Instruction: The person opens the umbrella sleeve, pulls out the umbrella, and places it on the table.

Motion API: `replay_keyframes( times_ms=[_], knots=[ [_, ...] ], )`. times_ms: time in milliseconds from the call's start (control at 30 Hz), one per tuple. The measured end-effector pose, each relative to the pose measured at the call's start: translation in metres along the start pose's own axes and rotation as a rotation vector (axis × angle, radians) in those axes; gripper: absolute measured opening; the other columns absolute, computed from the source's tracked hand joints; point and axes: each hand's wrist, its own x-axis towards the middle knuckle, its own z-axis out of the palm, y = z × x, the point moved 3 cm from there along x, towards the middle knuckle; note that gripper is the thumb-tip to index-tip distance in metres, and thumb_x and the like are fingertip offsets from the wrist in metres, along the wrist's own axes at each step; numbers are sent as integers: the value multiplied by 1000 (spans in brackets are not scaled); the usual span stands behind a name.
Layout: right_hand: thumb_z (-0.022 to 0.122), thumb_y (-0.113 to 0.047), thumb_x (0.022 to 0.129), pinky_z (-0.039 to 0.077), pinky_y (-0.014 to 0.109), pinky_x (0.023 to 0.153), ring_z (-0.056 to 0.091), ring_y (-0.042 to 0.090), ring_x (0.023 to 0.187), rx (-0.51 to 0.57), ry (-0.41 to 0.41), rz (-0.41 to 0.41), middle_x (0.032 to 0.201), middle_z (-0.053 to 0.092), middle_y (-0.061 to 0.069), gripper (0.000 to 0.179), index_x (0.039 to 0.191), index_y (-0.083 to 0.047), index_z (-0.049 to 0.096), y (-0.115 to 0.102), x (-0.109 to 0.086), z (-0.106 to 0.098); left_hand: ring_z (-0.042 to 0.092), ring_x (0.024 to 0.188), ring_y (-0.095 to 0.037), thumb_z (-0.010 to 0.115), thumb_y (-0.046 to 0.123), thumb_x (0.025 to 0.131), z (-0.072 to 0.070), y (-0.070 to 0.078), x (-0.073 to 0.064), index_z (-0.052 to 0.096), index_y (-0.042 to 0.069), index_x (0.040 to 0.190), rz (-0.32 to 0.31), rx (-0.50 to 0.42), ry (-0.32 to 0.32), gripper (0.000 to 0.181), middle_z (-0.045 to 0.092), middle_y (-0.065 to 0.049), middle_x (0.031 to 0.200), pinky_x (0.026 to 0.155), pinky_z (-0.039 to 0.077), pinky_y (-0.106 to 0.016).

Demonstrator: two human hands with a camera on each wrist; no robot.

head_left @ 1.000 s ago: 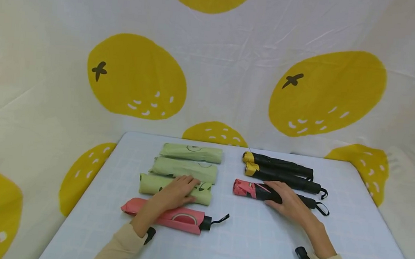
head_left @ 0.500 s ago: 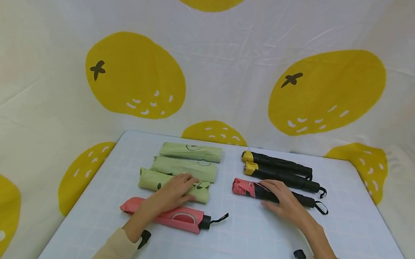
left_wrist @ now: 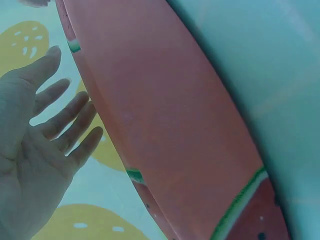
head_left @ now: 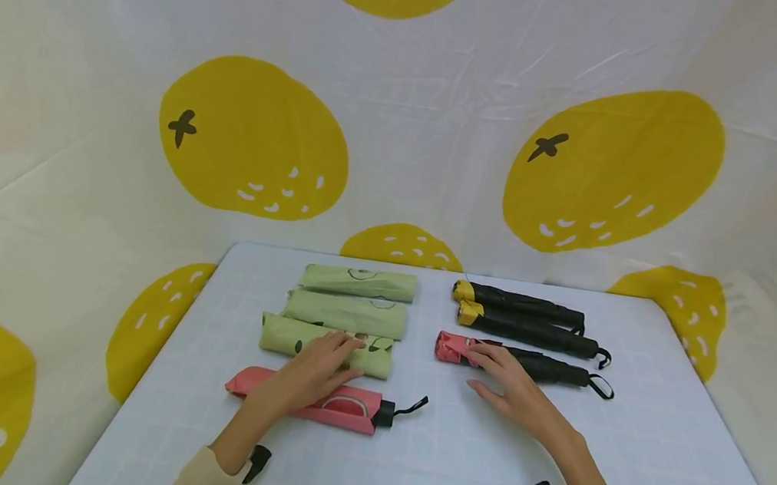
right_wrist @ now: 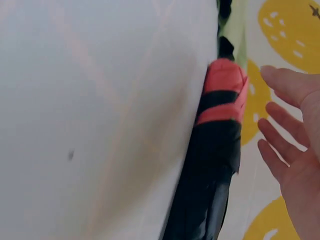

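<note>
Over the pink folded umbrella (head_left: 353, 410) with the watermelon print hovers my left hand (head_left: 313, 371), its fingertips by the nearest green folded umbrella (head_left: 278, 333). In the left wrist view this hand (left_wrist: 35, 125) has loose, spread fingers and grips nothing; the pink umbrella (left_wrist: 150, 110) fills the middle. My right hand (head_left: 512, 392) is beside the black folded umbrella with a pink end (head_left: 557, 370), partly covering it in the head view. Its fingers are relaxed, and the right wrist view shows a gap between the hand (right_wrist: 300, 135) and that umbrella (right_wrist: 215, 145).
Two more green umbrellas (head_left: 347, 314) lie behind the left hand. Two black umbrellas with yellow ends (head_left: 526, 330) lie at the back right. All rest on a pale checked table (head_left: 410, 475), with a fruit-print cloth (head_left: 431, 146) hanging behind it.
My right hand has come off the pink-ended black umbrella, moving left and slightly toward me. The left hand has drawn back a little from the nearest green umbrella, which shifted slightly earlier.
</note>
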Motion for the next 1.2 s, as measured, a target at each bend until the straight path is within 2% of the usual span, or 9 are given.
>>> replay_keyframes(
  times_ms=[167,333,433,567,700,800,967,1100,1200],
  knots=[
    [88,-3,77,33,23,115,57,39,123,10,-27,6,131,63,13,55,129,-4,68,-13,6,7,60,107,-22,73,26,98,-2,4,-6,60,2,134,13,0,12,45,64,-10,119,92,53,-43],
    [87,-4,80,37,19,111,57,26,124,63,-68,-6,133,62,8,59,135,-9,65,-24,12,16,60,108,-20,71,28,99,-1,5,-12,60,4,136,-19,-25,-18,45,63,-8,121,94,53,-42],
    [85,-8,84,45,27,107,57,23,124,92,-99,13,134,61,5,55,135,-12,65,-29,15,23,60,109,-21,70,28,100,0,4,-15,59,3,135,-33,-35,-26,45,63,-9,122,96,52,-42],
    [82,-14,89,52,44,101,56,19,126,104,-137,46,135,60,1,49,134,-14,65,-35,18,30,61,107,-20,73,28,97,1,5,-20,61,2,133,-14,-41,0,45,64,-9,119,94,53,-42],
    [79,-14,92,51,44,102,56,20,126,141,-142,29,136,61,6,46,135,-14,65,-41,21,35,61,105,-20,75,30,96,3,6,-24,62,3,131,8,-49,24,46,64,-8,118,92,54,-40],
    [76,-16,95,51,42,102,56,20,126,162,-155,14,135,61,8,44,136,-13,64,-46,24,42,61,105,-19,73,33,97,5,6,-28,62,4,132,-7,-47,18,46,64,-8,118,92,54,-40],
    [74,-17,96,50,42,102,56,18,126,182,-176,-10,136,61,7,41,135,-8,65,-53,28,53,60,106,-21,69,40,99,8,4,-35,61,5,133,-81,-50,-31,50,63,-8,121,94,52,-44],
    [74,-16,97,51,40,100,57,17,125,186,-176,-37,135,61,4,38,133,-6,65,-57,30,60,59,118,-26,65,53,97,10,3,-40,59,7,138,-151,-63,-101,62,61,-8,129,102,49,-48],
    [73,-17,97,51,39,100,57,17,125,197,-186,-43,135,60,2,38,133,-6,65,-59,31,64,56,126,-28,62,62,95,11,2,-43,56,10,143,-175,-72,-145,71,59,-8,135,106,47,-49]
  ],
)
